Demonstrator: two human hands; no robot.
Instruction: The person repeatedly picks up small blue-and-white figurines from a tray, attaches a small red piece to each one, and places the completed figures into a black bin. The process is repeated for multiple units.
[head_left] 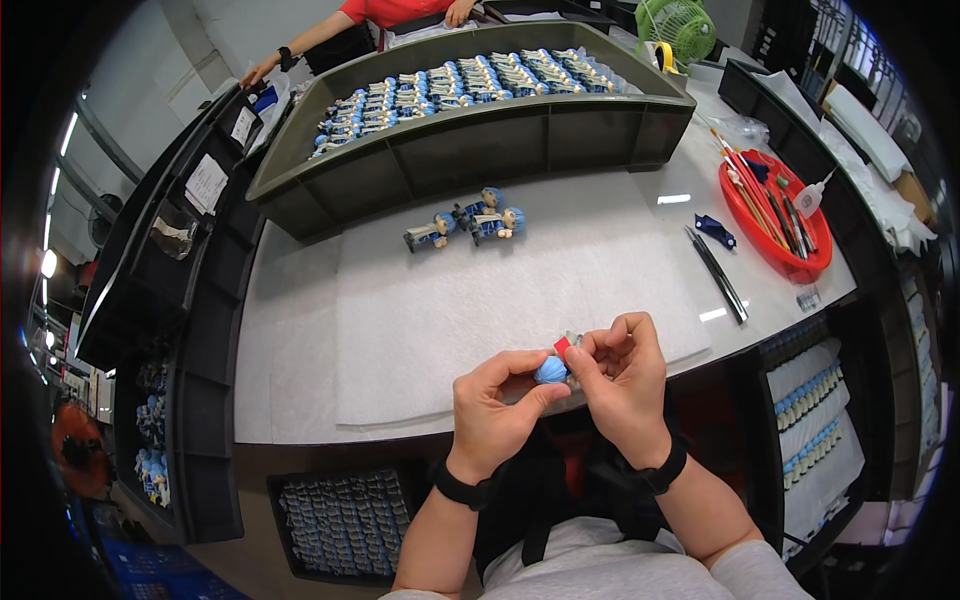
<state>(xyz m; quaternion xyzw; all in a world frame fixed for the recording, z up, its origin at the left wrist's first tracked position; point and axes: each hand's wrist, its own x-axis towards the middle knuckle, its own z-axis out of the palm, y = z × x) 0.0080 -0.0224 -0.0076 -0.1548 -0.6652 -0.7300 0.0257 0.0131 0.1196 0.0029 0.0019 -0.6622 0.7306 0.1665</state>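
Observation:
My left hand (495, 405) and my right hand (622, 380) meet over the near edge of the white mat (400, 320). Together they grip one small figurine (553, 368) with a round blue head and a red part on top. The left fingers pinch the blue head. The right fingertips pinch the red part and the body, which is mostly hidden behind them. Three more blue-haired figurines (468, 222) lie on their sides at the far end of the mat.
A dark green tray (470, 140) full of several rows of figurines stands at the back. A red dish (775, 215) with brushes and a small bottle sits at the right, tweezers (716, 272) beside it. Another person's arms (300, 45) reach in behind the tray.

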